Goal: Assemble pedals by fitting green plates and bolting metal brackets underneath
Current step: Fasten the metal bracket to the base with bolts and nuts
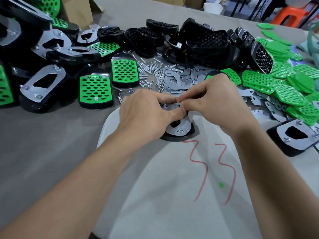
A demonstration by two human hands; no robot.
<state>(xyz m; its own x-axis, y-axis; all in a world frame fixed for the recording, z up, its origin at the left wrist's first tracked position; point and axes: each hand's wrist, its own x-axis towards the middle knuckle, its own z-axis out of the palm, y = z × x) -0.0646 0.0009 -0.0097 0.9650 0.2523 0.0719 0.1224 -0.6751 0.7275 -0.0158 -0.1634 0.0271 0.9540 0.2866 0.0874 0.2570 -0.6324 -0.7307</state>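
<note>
I log, in view: worktable under grey cloth, evenly lit; pale sheet with red scrawl at my near edge; brown cardboard box far left; orange plastic stool far right; thin black rods just beside it.

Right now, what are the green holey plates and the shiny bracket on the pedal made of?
Green plates: probably plastic. They have a vivid, even colour, smooth and slightly glossy faces, and neat moulded holes.
Bracket: looks like sheet metal. It is thin, flat and silvery-grey, with bright reflections. Which metal cannot be told.
</note>
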